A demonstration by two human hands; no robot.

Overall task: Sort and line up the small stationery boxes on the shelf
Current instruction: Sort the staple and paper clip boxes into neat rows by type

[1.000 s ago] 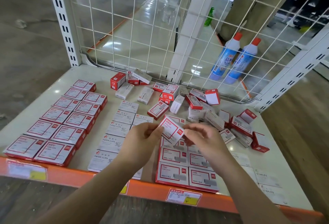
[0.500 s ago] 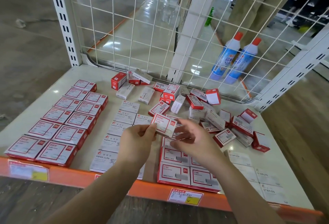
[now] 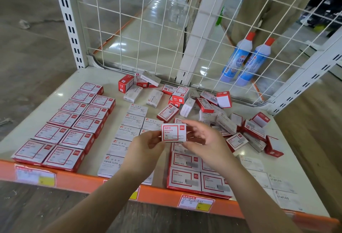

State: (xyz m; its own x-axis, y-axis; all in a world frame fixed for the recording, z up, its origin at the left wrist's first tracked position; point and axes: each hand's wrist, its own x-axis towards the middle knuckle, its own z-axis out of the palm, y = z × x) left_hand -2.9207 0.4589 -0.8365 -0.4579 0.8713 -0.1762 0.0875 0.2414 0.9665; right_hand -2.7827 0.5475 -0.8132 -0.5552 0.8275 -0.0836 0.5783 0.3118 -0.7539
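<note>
Held up above the middle of the shelf (image 3: 103, 77), face to the camera and clear of everything below: one red-bordered paper clip box (image 3: 173, 132). Pinched at its left edge by the left hand (image 3: 148, 144), thumb and fingertips curled onto it; met at the lower right corner by the thumb of the right hand (image 3: 203, 144), the other fingers loosely spread and curved behind and beside the box, so a light hold at most. Directly beneath, near the front lip, red staple boxes (image 3: 199, 179) laid flat in a tight block. Left of those, a column of white paper clip boxes (image 3: 125, 136), two wide in places. Farther left, two neat rows of red paper clip boxes (image 3: 74, 127) running from front edge toward the back. Behind and to the right, a jumbled pile of unsorted boxes (image 3: 209, 110), red and white mixed, some tipped on edge. At far right front, white staples boxes (image 3: 277, 181) lying flat. Beyond the wire mesh back (image 3: 166, 29), two blue bottles (image 3: 246, 60) with red caps
</note>
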